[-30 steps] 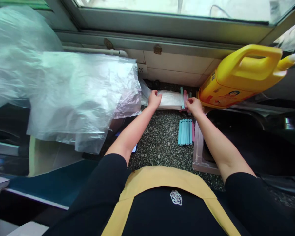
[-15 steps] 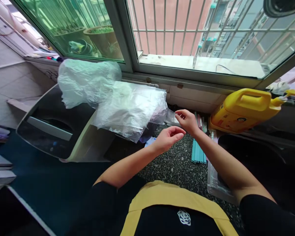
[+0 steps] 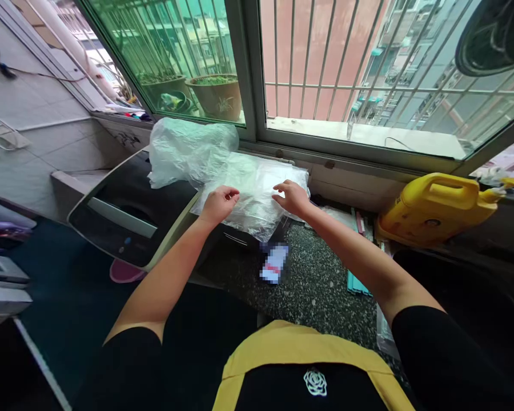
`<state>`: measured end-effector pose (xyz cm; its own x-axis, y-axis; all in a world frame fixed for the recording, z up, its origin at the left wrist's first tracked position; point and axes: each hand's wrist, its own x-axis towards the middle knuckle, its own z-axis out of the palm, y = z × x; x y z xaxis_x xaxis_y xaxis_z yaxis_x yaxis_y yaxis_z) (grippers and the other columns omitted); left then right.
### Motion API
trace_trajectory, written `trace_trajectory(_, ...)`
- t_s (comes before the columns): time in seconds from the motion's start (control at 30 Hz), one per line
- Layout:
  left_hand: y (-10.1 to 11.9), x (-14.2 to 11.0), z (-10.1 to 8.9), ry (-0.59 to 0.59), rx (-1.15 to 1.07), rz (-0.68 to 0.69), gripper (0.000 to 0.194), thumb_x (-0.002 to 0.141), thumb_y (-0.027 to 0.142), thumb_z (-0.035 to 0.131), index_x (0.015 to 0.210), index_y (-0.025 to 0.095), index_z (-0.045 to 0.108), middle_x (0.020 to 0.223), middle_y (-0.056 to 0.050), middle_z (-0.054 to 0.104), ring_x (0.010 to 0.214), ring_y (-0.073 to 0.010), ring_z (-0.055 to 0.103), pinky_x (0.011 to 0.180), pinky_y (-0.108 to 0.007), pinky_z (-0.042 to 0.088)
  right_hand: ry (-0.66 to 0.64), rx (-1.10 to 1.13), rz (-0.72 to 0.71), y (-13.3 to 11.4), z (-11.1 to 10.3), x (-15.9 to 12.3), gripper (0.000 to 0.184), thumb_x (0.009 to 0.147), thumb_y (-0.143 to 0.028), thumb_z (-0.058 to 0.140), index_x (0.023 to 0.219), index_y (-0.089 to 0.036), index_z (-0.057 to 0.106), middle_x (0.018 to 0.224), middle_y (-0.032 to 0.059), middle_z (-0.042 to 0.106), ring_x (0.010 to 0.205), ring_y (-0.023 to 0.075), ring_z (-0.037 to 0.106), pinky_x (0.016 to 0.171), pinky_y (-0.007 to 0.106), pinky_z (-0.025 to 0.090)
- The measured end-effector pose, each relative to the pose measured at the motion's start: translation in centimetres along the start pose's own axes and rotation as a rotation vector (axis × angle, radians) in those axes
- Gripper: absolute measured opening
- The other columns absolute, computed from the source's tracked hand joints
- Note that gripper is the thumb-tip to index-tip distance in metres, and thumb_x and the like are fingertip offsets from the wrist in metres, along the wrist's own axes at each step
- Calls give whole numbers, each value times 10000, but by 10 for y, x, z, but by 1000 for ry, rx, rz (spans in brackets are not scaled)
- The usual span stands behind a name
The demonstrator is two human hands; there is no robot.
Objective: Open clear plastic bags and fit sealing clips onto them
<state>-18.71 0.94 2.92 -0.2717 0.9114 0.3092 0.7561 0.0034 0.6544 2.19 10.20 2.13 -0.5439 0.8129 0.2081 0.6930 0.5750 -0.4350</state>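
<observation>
My left hand (image 3: 219,205) is over the left part of a pile of clear plastic bags (image 3: 257,214), its fingers loosely curled with a small gap to the thumb. Above the right part of the same pile is my right hand (image 3: 293,198), fingers bent and apart, pointing left. I see nothing held in either hand; whether the fingertips touch the plastic is unclear. A puffed, crumpled plastic bag (image 3: 188,149) lies behind and to the left, partly on a black and cream appliance (image 3: 124,205). Dark items under the bags are mostly hidden.
A speckled dark countertop (image 3: 312,274) runs in front of me. On it lie a blurred white and blue packet (image 3: 274,264) and teal strips (image 3: 358,283). To the right stands a yellow jug with a pump (image 3: 439,208). A barred window (image 3: 325,63) is behind.
Both hands have moved left, from beside the pile to over the plastic bags. The view has shifted, and the packet on the counter now shows more fully.
</observation>
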Motion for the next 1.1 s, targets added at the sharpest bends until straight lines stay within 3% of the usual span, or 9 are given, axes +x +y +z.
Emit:
trace_trajectory(0.17, -13, 9, -3, -4, 147, -9, 254, 754, 289, 557, 917, 144, 688, 959, -86, 689, 805, -182, 616, 803, -302, 496, -78, -98, 4, -5, 7, 7, 213, 807, -245, 608, 991, -213, 711, 1014, 76, 684, 981, 222, 587, 744, 285, 424)
trace_trajectory(0.33, -19, 41, 0, 0, 360, -222, 343, 788, 277, 531, 1069, 115, 645, 1140, -142, 643, 1048, -243, 594, 936, -326, 438, -84, -110, 21, -5, 11, 9, 173, 823, -241, 581, 932, -212, 712, 943, 64, 705, 914, 197, 597, 708, 271, 407)
trace_trajectory(0.47, -18, 63, 5, -156, 457, -365, 361, 774, 383, 575, 1010, 124, 662, 1076, -155, 679, 1032, -288, 613, 841, -318, 465, -90, -121, 37, -4, 13, 10, 160, 822, -207, 562, 892, -203, 705, 936, 66, 709, 887, 196, 599, 692, 272, 394)
trace_trajectory(0.57, -13, 69, 7, -226, 472, -398, 236, 729, 301, 612, 893, 149, 686, 945, -128, 714, 915, -280, 651, 736, -296, 470, -69, -128, 23, -2, 13, 10, 166, 826, -183, 534, 870, -188, 693, 936, 81, 704, 898, 202, 589, 707, 276, 393)
trace_trajectory(0.67, -8, 69, 5, -204, 469, -377, 173, 718, 201, 580, 848, 162, 687, 866, -109, 719, 836, -258, 657, 699, -291, 457, -16, -99, 6, 0, 9, 9, 161, 825, -163, 515, 852, -173, 673, 927, 93, 695, 899, 209, 576, 723, 284, 393)
trace_trajectory(0.8, -1, 67, -7, -119, 440, -316, 161, 758, 243, 540, 800, 170, 677, 844, -94, 709, 815, -238, 636, 695, -287, 441, 106, -25, -37, 4, 0, 7, 132, 812, -141, 510, 811, -170, 639, 877, 90, 678, 858, 208, 556, 729, 296, 394)
trace_trajectory(0.97, 6, 59, -15, 6, 182, -189, 202, 779, 262, 504, 813, 137, 658, 785, -59, 684, 731, -179, 589, 676, -258, 430, 259, 93, -147, 11, -14, -7, 106, 779, -121, 514, 730, -183, 584, 785, 64, 643, 766, 182, 526, 707, 296, 397)
trace_trajectory(1.1, 14, 43, -5, 28, 16, -85, 171, 761, 225, 514, 801, 128, 649, 740, -45, 658, 687, -157, 563, 680, -259, 445, 349, 186, -231, 18, -31, -32, 106, 764, -136, 524, 678, -195, 545, 706, 31, 596, 706, 160, 501, 689, 297, 403)
